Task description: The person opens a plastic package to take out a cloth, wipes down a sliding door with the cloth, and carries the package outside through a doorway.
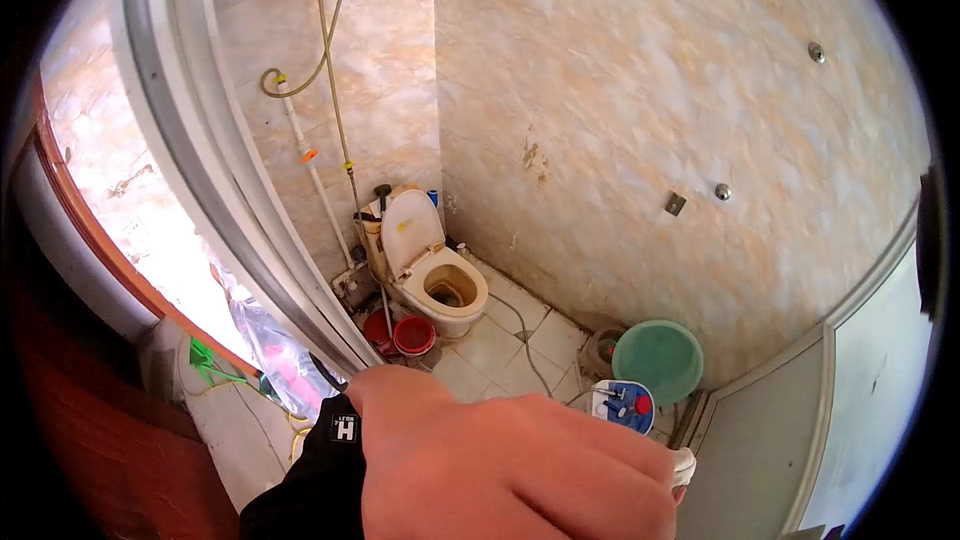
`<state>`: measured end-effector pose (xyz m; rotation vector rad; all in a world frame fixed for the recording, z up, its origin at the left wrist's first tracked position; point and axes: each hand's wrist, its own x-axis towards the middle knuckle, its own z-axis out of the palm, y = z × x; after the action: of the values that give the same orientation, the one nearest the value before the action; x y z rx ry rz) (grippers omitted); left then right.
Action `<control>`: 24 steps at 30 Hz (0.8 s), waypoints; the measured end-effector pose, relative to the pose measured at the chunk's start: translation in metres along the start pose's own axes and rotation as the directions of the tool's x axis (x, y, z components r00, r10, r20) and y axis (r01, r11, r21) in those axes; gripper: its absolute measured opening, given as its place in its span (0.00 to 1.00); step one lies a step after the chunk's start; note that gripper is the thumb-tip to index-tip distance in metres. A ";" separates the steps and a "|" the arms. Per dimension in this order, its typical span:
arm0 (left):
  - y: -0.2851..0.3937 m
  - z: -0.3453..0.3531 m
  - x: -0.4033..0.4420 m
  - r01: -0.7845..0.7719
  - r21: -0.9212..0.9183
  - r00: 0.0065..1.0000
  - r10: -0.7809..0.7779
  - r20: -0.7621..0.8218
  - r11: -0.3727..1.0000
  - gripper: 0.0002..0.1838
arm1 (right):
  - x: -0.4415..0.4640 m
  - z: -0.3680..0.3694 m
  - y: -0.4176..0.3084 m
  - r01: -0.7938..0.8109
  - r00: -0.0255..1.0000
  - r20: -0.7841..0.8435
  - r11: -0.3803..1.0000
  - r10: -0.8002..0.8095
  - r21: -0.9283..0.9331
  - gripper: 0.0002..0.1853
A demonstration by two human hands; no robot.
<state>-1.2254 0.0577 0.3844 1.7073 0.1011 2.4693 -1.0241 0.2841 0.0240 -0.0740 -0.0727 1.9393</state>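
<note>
My left hand [520, 470] fills the lower middle of the head view, back of the hand up and fingers curled into a closed grip. Past its knuckles a small white, cloth-like thing [684, 466] pokes out; most of it is hidden by the hand. A black cuff with a white H label [343, 427] covers the wrist. Just beyond the fingers, on the floor, sits a blue and white container [622, 405] with a red round part on top. My right hand does not show.
A toilet [440, 285] with its lid raised stands in the far corner. Beside it is a red bucket [414, 336]. A green basin [657, 361] rests by the right wall. A hose [527, 340] crosses the tiles. A white door frame [200, 140] rises at left.
</note>
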 end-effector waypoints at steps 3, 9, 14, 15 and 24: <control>0.001 -0.008 0.004 0.093 0.005 0.995 -0.093 0.027 0.996 0.14 | -0.001 -0.008 -0.001 0.016 0.993 -0.121 0.997 -0.007 0.076 0.34; -0.025 -0.051 0.013 0.107 0.054 0.973 -0.116 0.197 0.993 0.14 | 0.009 -0.032 -0.009 0.036 0.966 -0.258 0.994 -0.008 0.105 0.38; -0.044 -0.107 -0.029 0.433 0.272 0.888 -0.459 0.034 0.859 0.11 | 0.009 -0.017 -0.001 0.032 0.962 -0.274 0.999 -0.022 0.033 0.39; -0.043 -0.121 -0.046 0.622 0.419 0.758 -0.644 -0.107 0.662 0.10 | 0.011 -0.013 0.002 0.024 0.965 -0.262 1.000 -0.019 0.015 0.39; -0.008 -0.245 -0.313 0.193 0.552 -0.462 -0.572 -0.678 -0.811 0.24 | 0.025 -0.004 0.011 -0.003 0.954 -0.298 1.000 0.007 0.015 0.38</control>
<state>-1.3451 0.0241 0.0063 0.7493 2.1005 0.0013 -1.0427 0.3037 0.0187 -0.3570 0.1425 1.9131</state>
